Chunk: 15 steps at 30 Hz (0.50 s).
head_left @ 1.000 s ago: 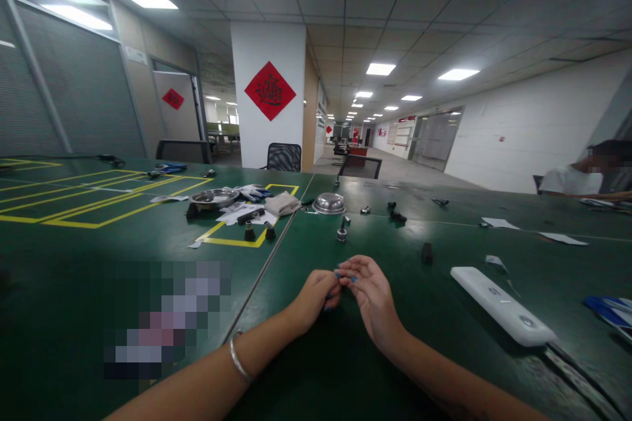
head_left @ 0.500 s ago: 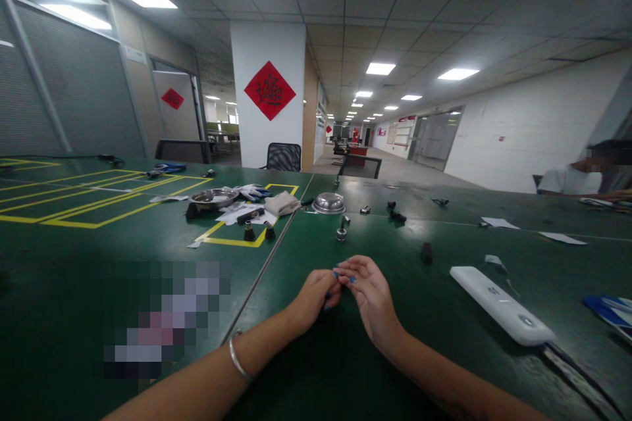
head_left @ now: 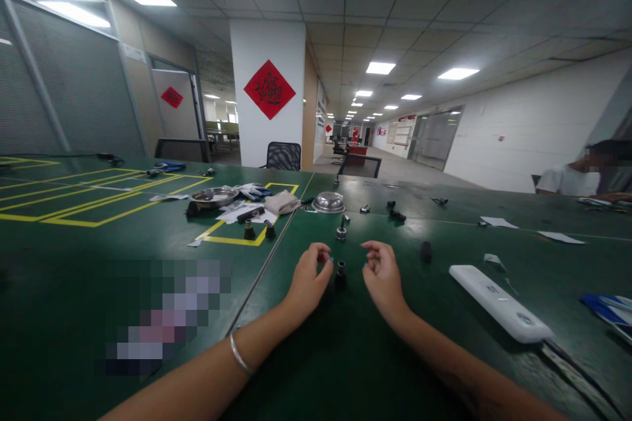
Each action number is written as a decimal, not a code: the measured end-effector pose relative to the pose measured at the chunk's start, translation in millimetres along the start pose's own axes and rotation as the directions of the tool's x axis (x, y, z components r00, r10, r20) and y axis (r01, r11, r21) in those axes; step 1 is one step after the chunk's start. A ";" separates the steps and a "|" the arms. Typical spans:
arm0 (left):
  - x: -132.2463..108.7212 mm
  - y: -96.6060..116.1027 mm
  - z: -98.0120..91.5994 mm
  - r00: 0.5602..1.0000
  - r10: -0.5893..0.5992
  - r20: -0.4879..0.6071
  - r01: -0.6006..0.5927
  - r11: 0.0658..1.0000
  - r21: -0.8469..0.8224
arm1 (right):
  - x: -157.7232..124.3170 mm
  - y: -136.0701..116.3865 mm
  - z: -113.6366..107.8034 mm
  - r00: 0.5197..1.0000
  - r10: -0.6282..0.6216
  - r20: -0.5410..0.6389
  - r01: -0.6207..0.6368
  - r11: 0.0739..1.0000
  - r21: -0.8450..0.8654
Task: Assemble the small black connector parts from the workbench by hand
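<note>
A small dark fitting with a metal top (head_left: 340, 271) stands upright on the green table, in the gap between my hands. My left hand (head_left: 312, 279), with a silver bangle at its wrist, is just left of it, fingers curved, thumb apart and nothing in the grasp. On the other side my right hand (head_left: 382, 279) hovers with loosely bent fingers, also holding nothing. Neither hand touches the fitting. Slightly beyond stands a shiny metal piece with a stem (head_left: 341, 230). Behind that, a silver metal bowl (head_left: 329, 202) rests on the table.
Two dark cone-shaped fittings (head_left: 249, 230) stand left, near a cloth (head_left: 282, 202) and a metal dish (head_left: 213, 196). A white power strip (head_left: 498, 302) and a dark block (head_left: 426, 251) lie right. Black parts (head_left: 396, 215) are farther back. Another person (head_left: 570, 177) sits far right.
My hands, together half a second ago, have parted to left and right, their fingers now empty. The small dark fitting, hidden before, now shows standing between them.
</note>
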<state>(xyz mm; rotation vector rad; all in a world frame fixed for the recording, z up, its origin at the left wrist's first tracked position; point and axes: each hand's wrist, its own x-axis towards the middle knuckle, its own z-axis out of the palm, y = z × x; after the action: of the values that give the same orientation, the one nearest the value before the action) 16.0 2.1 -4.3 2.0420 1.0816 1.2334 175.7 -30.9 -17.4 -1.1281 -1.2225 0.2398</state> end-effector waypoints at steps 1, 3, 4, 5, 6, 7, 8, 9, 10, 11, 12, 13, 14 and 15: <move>1.6 -3.4 -0.6 1.000 0.017 0.007 -0.017 0.998 0.058 | 3.2 6.3 -2.4 1.000 0.012 -0.003 -0.012 1.000 -0.013; 3.6 -10.2 -0.9 0.997 0.033 0.067 -0.042 0.989 0.140 | 7.0 17.8 -5.6 0.999 0.040 -0.003 -0.040 0.998 -0.038; 4.0 -12.9 -0.8 0.994 0.027 0.109 -0.045 0.985 0.164 | 7.7 22.1 -6.2 0.999 0.053 0.002 -0.053 0.998 -0.046; 4.1 -15.0 -0.7 0.988 0.013 0.152 -0.040 0.984 0.175 | 7.6 24.9 -6.3 0.998 0.064 0.014 -0.063 0.997 -0.051; 3.9 -16.3 -0.6 0.981 -0.002 0.192 -0.032 0.984 0.176 | 7.1 26.0 -5.8 0.997 0.069 0.031 -0.067 0.996 -0.053; 3.6 -17.0 -0.5 0.973 -0.010 0.229 -0.029 0.985 0.168 | 6.1 25.5 -5.1 0.996 0.068 0.054 -0.065 0.996 -0.052; 3.2 -17.1 -0.4 0.965 -0.007 0.261 -0.034 0.988 0.152 | 4.9 23.6 -4.2 0.995 0.062 0.083 -0.059 0.997 -0.047; 2.7 -16.9 -0.3 0.958 0.007 0.285 -0.046 0.990 0.130 | 3.7 20.6 -3.3 0.992 0.053 0.114 -0.049 0.998 -0.039; 2.3 -16.6 0.0 0.952 0.027 0.304 -0.062 0.992 0.106 | 2.3 17.0 -2.4 0.987 0.038 0.153 -0.034 0.999 -0.028; 1.9 -16.1 0.4 0.946 0.048 0.322 -0.078 0.994 0.082 | 1.1 13.4 -1.7 0.979 0.016 0.201 -0.013 1.000 -0.017; 1.6 -15.7 1.0 0.939 0.066 0.337 -0.091 0.994 0.061 | -0.1 10.1 -1.1 0.968 -0.013 0.253 0.015 1.000 -0.008; 1.3 -15.4 1.7 0.934 0.079 0.348 -0.101 0.994 0.048 | -1.2 7.4 -0.6 0.952 -0.047 0.303 0.050 0.999 -0.003; 1.0 -15.1 2.5 0.931 0.085 0.356 -0.110 0.993 0.048 | -2.1 5.6 -0.3 0.934 -0.083 0.347 0.089 0.996 -0.001; 0.9 -14.9 3.3 0.928 0.088 0.363 -0.116 0.992 0.058 | -2.9 4.6 -0.1 0.914 -0.119 0.387 0.130 0.992 -0.001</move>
<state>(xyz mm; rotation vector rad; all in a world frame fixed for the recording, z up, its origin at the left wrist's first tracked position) 13.7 10.9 -16.6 2.2949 0.8690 0.8243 176.5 -30.8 -22.8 -1.0494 -1.6467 0.3623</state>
